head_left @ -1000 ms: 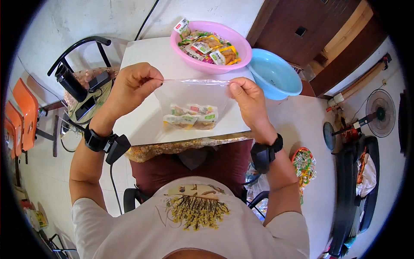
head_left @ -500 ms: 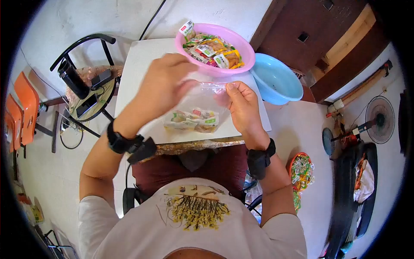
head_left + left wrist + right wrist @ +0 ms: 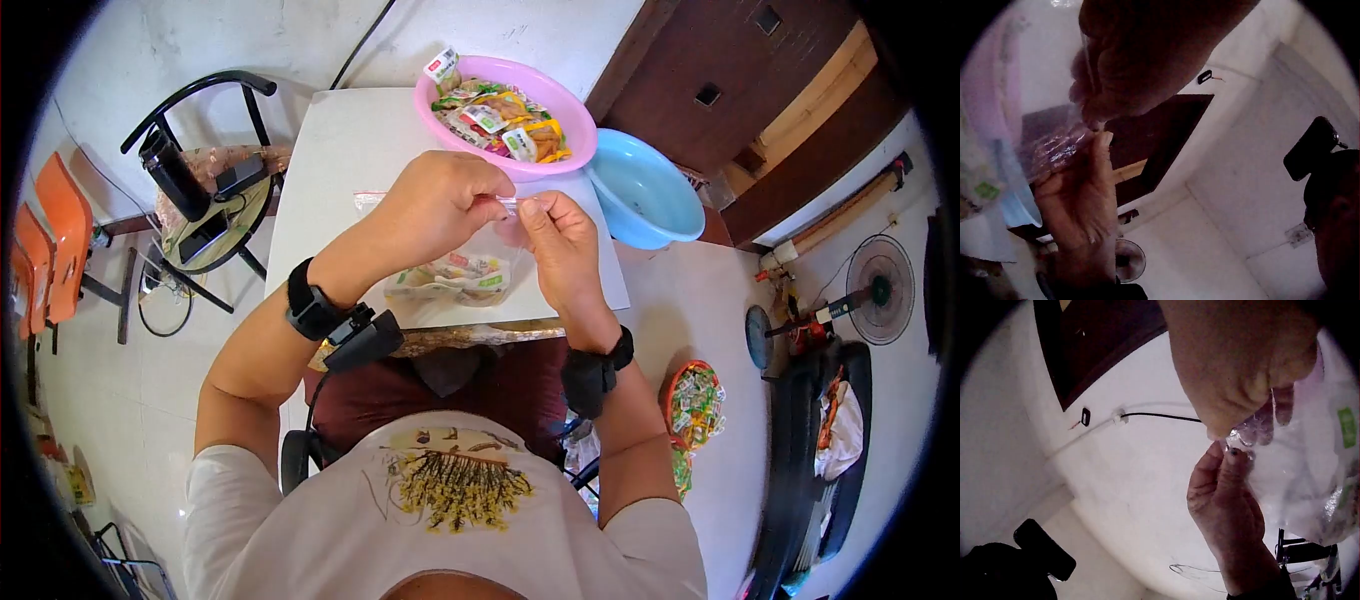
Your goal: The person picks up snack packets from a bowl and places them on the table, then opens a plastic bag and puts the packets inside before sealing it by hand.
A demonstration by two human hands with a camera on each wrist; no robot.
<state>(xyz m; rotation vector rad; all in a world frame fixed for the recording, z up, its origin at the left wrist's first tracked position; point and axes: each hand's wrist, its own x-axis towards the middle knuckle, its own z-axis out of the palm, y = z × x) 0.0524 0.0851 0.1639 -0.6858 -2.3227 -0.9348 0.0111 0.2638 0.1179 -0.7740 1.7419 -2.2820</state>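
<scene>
A clear zip bag [image 3: 420, 245] with several small snack packets [image 3: 465, 280] in its bottom hangs upright over the near part of the white table. My left hand [image 3: 435, 205] pinches the bag's top edge near its right corner. Close beside it, my right hand [image 3: 562, 240] holds that corner between thumb and fingers. In the left wrist view, the tips of my left hand [image 3: 1141, 56] and right hand [image 3: 1079, 206] meet at the strip. The left hand covers the middle of the bag's top edge in the head view.
On the white table [image 3: 325, 180] stands a pink basin [image 3: 590, 125] full of snack packets. A blue basin [image 3: 660, 200] is to its right. A red basket [image 3: 668, 395] of packets stands on the floor. A chair [image 3: 262, 110] at the left bears a black bottle [image 3: 172, 178].
My left hand has let go of the bag's left corner and moved right along the top edge, up to the right hand. The right hand keeps its hold on the right corner.
</scene>
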